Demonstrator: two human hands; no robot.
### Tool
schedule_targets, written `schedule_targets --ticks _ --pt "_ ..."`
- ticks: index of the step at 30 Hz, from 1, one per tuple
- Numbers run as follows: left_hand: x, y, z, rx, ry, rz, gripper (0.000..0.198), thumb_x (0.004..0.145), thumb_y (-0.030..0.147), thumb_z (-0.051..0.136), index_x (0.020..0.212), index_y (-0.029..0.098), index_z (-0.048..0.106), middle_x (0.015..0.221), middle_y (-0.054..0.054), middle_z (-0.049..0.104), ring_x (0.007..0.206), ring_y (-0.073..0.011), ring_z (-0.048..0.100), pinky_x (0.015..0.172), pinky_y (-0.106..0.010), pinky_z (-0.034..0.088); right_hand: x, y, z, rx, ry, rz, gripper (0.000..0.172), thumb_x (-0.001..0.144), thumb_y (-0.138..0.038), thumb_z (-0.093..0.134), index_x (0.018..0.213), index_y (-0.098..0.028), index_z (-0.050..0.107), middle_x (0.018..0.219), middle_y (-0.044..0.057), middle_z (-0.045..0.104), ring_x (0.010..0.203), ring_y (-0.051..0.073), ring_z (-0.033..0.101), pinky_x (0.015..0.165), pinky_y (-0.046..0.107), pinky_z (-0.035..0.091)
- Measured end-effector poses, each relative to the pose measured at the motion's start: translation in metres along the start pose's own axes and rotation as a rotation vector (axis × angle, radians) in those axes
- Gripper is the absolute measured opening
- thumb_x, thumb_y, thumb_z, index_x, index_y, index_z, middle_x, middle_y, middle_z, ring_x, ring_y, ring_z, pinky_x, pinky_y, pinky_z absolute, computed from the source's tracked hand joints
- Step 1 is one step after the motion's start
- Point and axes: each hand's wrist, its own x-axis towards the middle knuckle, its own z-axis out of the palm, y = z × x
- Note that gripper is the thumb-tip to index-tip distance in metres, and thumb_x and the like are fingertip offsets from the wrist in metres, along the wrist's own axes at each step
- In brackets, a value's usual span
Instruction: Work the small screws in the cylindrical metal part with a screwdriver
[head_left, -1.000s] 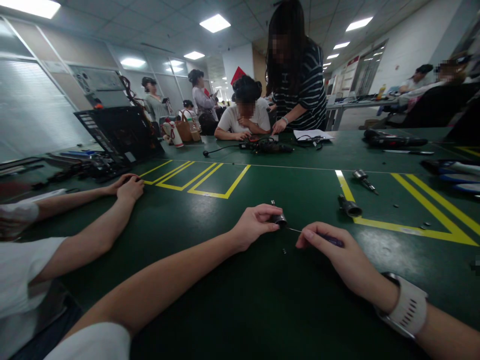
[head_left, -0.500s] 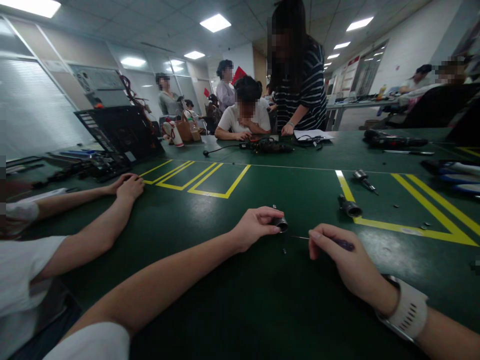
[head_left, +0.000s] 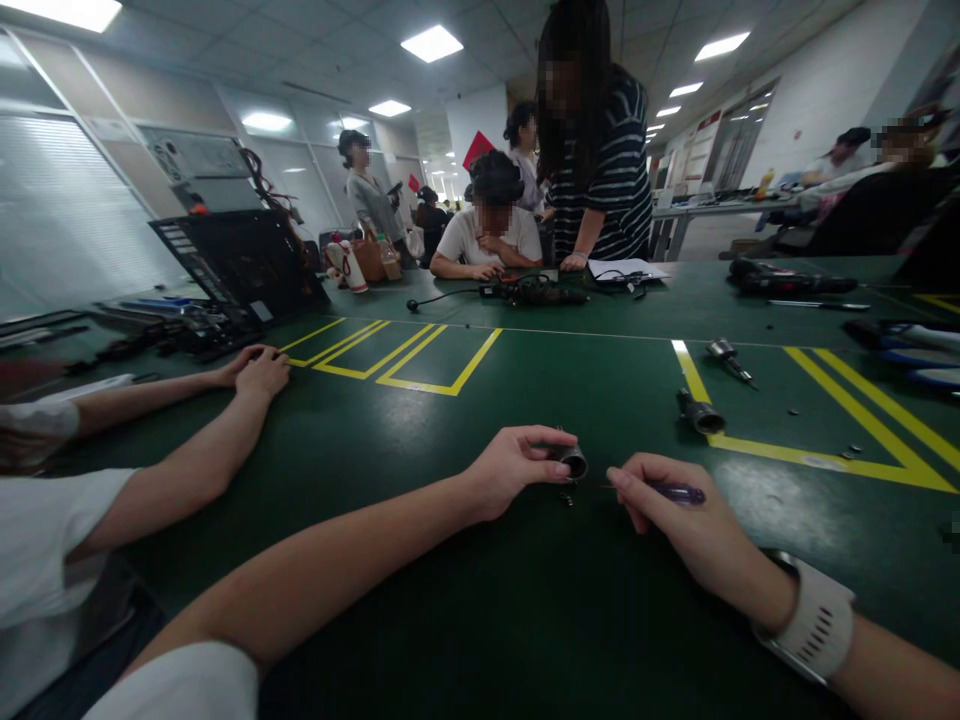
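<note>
Thumb and fingers of my left hand (head_left: 516, 470) pinch a small grey metal cylindrical part (head_left: 575, 462), its round opening facing right toward me. A screwdriver with a purple handle (head_left: 679, 493) rests in my right hand (head_left: 675, 510); its thin shaft points left at the metal part, a short gap apart. Tiny metal pieces (head_left: 567, 500) lie on the green table (head_left: 480, 580) just below the held part. Farther right, a similar metal cylinder (head_left: 703, 413) lies on its side near yellow tape, and another metal part with a thin shaft (head_left: 729, 362) lies behind it.
A co-worker's hands (head_left: 261, 370) rest on the table at the left, by a black panel (head_left: 240, 265). Across the table are a cabled tool (head_left: 532, 290) and a seated person (head_left: 487, 225). A black power tool (head_left: 787, 278) and small bits (head_left: 850, 452) lie to the right.
My left hand has shifted slightly right and down with the metal part, turning its opening more toward me. The screwdriver has tilted a little, and its tip is nearer the part.
</note>
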Motion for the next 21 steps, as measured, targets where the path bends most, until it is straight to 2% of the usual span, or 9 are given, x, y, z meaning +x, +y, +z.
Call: schedule_targets --ticks 7,15,17,21 --pt "0.000 -0.001 0.005 0.023 -0.032 0.019 0.040 0.063 0.008 0.073 0.101 0.015 0.065 0.098 -0.007 0.068 0.090 -0.0165 0.064 0.089 -0.036 0.046 0.001 0.005 0.002 0.060 -0.003 0.000 0.037 0.081 -0.049 0.052 0.059 -0.019 0.056 0.050 -0.002 0.050 0.050 0.012 0.046 0.050 0.026 0.034" --pt "0.000 0.001 0.003 0.024 0.008 0.002 0.041 0.063 0.010 0.074 0.103 0.015 0.064 0.096 -0.008 0.069 0.086 -0.0171 0.065 0.091 -0.040 0.045 0.000 0.022 -0.004 0.300 0.170 -0.041 0.037 0.082 -0.047 0.054 0.055 -0.020 0.052 0.049 -0.004 0.043 0.045 0.011 0.036 0.043 0.025 0.026" --pt "-0.001 0.007 0.004 -0.020 0.040 0.025 0.038 0.065 0.009 0.072 0.102 0.014 0.064 0.092 -0.008 0.069 0.085 -0.0171 0.065 0.091 -0.040 0.045 0.001 0.020 -0.004 0.299 0.150 -0.033 0.037 0.082 -0.047 0.053 0.056 -0.020 0.052 0.050 -0.004 0.043 0.046 0.011 0.037 0.044 0.025 0.028" --pt "-0.004 0.027 0.007 -0.134 0.173 0.098 0.028 0.068 0.002 0.067 0.094 0.010 0.065 0.092 -0.008 0.067 0.085 -0.0173 0.065 0.088 -0.038 0.049 0.002 0.013 -0.001 0.248 0.029 -0.017 0.037 0.084 -0.047 0.050 0.059 -0.020 0.055 0.051 -0.004 0.047 0.049 0.011 0.042 0.049 0.025 0.033"
